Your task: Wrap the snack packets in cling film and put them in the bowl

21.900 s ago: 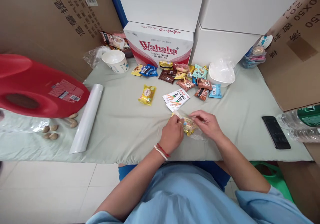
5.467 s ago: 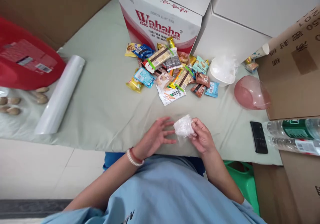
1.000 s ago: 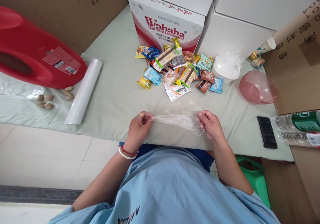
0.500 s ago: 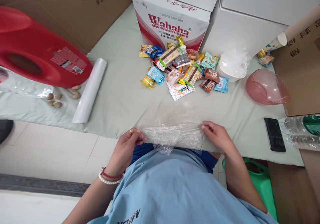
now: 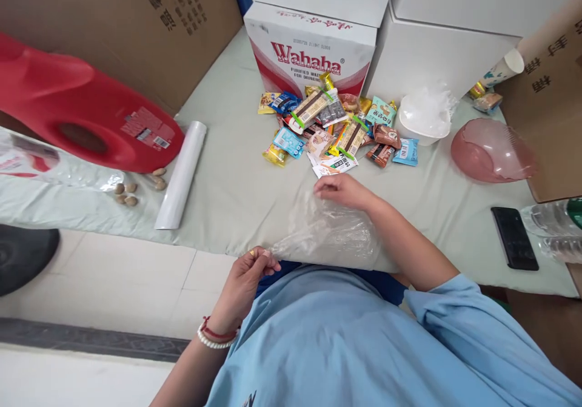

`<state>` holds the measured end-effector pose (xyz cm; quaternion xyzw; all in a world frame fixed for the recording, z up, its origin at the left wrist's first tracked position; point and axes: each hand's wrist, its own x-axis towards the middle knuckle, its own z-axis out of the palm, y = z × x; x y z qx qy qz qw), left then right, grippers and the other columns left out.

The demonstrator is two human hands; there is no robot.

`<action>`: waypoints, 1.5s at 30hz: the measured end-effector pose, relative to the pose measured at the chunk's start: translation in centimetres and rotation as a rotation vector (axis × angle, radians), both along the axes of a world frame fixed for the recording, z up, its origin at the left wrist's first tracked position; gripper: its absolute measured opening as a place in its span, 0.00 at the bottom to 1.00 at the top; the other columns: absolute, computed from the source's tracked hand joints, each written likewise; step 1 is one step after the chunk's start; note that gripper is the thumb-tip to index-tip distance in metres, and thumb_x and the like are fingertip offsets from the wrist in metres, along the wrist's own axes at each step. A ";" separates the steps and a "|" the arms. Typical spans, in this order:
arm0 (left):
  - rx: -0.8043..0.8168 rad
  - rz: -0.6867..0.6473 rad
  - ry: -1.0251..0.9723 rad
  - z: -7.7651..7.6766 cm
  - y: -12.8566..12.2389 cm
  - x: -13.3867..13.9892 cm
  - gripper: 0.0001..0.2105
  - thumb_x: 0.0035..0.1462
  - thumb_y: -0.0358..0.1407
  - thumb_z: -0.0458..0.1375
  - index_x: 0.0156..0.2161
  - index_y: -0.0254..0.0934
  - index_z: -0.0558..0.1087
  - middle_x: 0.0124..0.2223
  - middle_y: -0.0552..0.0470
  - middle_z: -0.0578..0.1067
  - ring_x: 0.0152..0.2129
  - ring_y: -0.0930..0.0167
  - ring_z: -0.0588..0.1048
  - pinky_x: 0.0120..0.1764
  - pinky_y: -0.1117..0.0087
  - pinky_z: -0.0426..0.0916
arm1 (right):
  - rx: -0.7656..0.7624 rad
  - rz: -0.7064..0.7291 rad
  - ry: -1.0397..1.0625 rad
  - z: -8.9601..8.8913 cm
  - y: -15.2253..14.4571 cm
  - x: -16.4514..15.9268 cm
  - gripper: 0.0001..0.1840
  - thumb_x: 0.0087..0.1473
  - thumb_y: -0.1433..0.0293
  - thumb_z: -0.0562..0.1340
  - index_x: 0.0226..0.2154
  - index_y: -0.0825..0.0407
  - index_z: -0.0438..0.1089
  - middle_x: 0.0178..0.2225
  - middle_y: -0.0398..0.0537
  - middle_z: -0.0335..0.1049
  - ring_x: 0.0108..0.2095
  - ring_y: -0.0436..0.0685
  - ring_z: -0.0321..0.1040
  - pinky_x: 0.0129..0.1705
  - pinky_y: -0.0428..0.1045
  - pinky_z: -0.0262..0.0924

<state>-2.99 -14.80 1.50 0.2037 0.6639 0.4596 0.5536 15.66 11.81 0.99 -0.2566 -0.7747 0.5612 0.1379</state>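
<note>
A crumpled sheet of clear plastic film [image 5: 327, 231] lies spread over the near edge of the green-covered table [image 5: 236, 176]. My left hand [image 5: 252, 270] pinches its near-left corner just off the table edge. My right hand [image 5: 343, 190] reaches forward and holds the film's far edge, close to a pile of wrapped snacks [image 5: 334, 131] in front of a Wahaha box [image 5: 316, 55].
A roll of film [image 5: 182, 173] and several nuts [image 5: 130, 191] lie left, beside a red jug [image 5: 77, 122]. A white bowl [image 5: 425, 119], a pink bowl [image 5: 491, 152], a black phone [image 5: 513, 237] and water bottles [image 5: 561, 231] sit right. Cardboard boxes ring the table.
My right hand has moved forward with the film's far edge toward the snack pile, spreading the sheet flat. My left hand stays at the near corner.
</note>
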 end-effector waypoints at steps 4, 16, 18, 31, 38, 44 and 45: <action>-0.125 0.055 -0.202 -0.1 -1.3 -0.2 0.26 0.45 0.58 0.72 0.27 0.38 0.69 0.28 0.56 0.73 0.28 0.71 0.74 0.33 0.71 0.68 | -0.097 -0.271 -0.091 0.3 2.1 2.1 0.12 0.52 0.60 0.65 0.32 0.51 0.73 0.26 0.42 0.73 0.28 0.53 0.67 0.33 0.47 0.58; -0.084 0.140 0.957 5.0 -1.7 -1.5 0.18 0.64 0.54 0.56 0.40 0.41 0.73 0.29 0.54 0.74 0.25 0.68 0.71 0.33 0.66 0.66 | 0.445 -0.397 -0.425 2.0 1.0 0.4 0.10 0.59 0.69 0.61 0.41 0.53 0.77 0.39 0.53 0.77 0.40 0.62 0.73 0.43 0.53 0.64; 0.192 0.038 1.059 5.6 0.0 0.8 0.14 0.68 0.47 0.54 0.39 0.41 0.74 0.32 0.52 0.75 0.29 0.68 0.73 0.37 0.66 0.68 | 0.548 -0.431 -0.358 2.8 -0.3 -0.2 0.19 0.60 0.70 0.60 0.52 0.55 0.74 0.51 0.60 0.75 0.49 0.66 0.73 0.50 0.57 0.67; 0.344 -0.653 1.372 -4.2 11.2 0.3 0.29 0.74 0.45 0.43 0.74 0.35 0.57 0.76 0.37 0.54 0.73 0.55 0.57 0.72 0.40 0.41 | 0.761 -0.143 -0.589 -3.0 -15.7 12.6 0.40 0.72 0.58 0.55 0.78 0.47 0.39 0.76 0.57 0.48 0.76 0.68 0.46 0.74 0.74 0.43; 0.228 -0.591 1.395 -3.5 11.2 -2.4 0.30 0.74 0.47 0.40 0.73 0.35 0.59 0.75 0.37 0.58 0.72 0.51 0.58 0.70 0.34 0.43 | 0.630 -0.227 -0.562 0.3 -10.0 15.9 0.21 0.72 0.62 0.53 0.58 0.47 0.75 0.59 0.55 0.76 0.59 0.64 0.72 0.62 0.64 0.66; 0.267 -0.598 1.430 -4.2 8.7 -2.0 0.29 0.74 0.45 0.41 0.74 0.35 0.57 0.75 0.36 0.57 0.72 0.51 0.59 0.70 0.35 0.42 | 0.764 -0.169 -0.543 1.9 0.9 6.6 0.19 0.68 0.72 0.54 0.54 0.50 0.76 0.56 0.55 0.77 0.55 0.64 0.70 0.55 0.57 0.67; 0.275 -0.600 1.432 -4.2 8.4 -1.8 0.29 0.74 0.45 0.42 0.74 0.36 0.57 0.75 0.36 0.57 0.72 0.52 0.59 0.70 0.35 0.42 | 0.771 -0.142 -0.543 2.0 2.1 4.7 0.18 0.68 0.72 0.55 0.54 0.50 0.75 0.57 0.55 0.76 0.56 0.65 0.69 0.54 0.56 0.66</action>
